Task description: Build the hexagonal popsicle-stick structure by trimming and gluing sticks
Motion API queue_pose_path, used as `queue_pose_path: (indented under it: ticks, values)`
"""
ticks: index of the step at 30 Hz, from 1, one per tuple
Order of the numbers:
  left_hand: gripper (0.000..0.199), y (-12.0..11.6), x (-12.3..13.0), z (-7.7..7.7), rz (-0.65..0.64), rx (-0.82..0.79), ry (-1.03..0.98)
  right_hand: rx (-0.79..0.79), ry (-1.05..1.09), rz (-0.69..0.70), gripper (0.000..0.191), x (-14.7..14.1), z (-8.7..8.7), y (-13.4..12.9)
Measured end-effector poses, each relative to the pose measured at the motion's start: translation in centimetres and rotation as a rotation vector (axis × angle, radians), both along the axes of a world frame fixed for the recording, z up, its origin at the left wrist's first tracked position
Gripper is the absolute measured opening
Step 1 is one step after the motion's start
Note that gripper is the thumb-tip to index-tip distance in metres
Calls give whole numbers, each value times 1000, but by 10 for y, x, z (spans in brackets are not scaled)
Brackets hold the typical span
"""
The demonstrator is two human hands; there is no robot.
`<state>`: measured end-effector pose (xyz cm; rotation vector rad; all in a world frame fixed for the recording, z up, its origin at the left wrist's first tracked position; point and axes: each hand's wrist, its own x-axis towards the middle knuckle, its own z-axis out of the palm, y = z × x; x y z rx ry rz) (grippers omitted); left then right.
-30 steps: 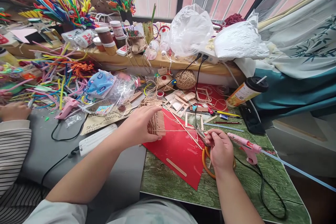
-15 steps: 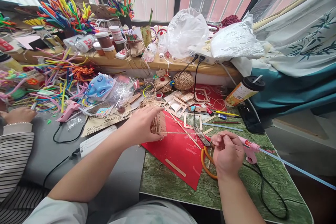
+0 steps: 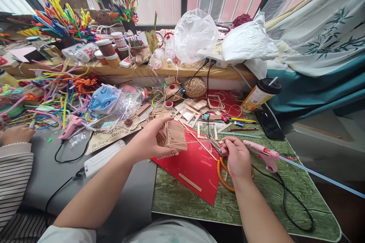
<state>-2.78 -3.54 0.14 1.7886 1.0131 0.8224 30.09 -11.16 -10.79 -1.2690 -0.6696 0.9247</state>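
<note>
My left hand (image 3: 148, 138) is wrapped round a small wooden stick structure (image 3: 177, 135), held above the red sheet (image 3: 199, 174). A thin twine (image 3: 196, 142) runs taut from that structure to my right hand (image 3: 236, 153), whose fingers are pinched on it. Scissors with orange handles (image 3: 219, 171) lie beside and partly under my right hand, their blades toward the wooden frames. One loose craft stick (image 3: 189, 182) rests on the red sheet.
A pink glue gun (image 3: 265, 155) lies right of my right hand, its cable trailing frontward. Behind are wooden frames (image 3: 188, 112), a twine ball (image 3: 195, 86), a cup (image 3: 261, 94) and a phone (image 3: 269, 123). Another person's hand (image 3: 18, 135) is at the far left.
The wooden structure has turned in my left hand, showing its flat stick side. My right hand has moved slightly left, toward the structure. The view has shifted a little.
</note>
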Motion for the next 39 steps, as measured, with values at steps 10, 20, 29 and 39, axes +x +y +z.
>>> queue_pose_path:
  ticks: [10, 20, 29, 39]
  values:
    - [97, 5, 2, -35, -6, -8, -329, -78, -197, 139, 33, -8, -5, -4]
    - [97, 10, 14, -66, 72, -235, -672, -46, -428, 351, 27, -22, -1, -9]
    - [83, 15, 21, -84, 166, -358, -832, 9, -546, 531, 24, -42, 0, -19]
    - [68, 6, 42, -80, 267, -421, -893, 86, -470, 619, 30, -65, 13, -22]
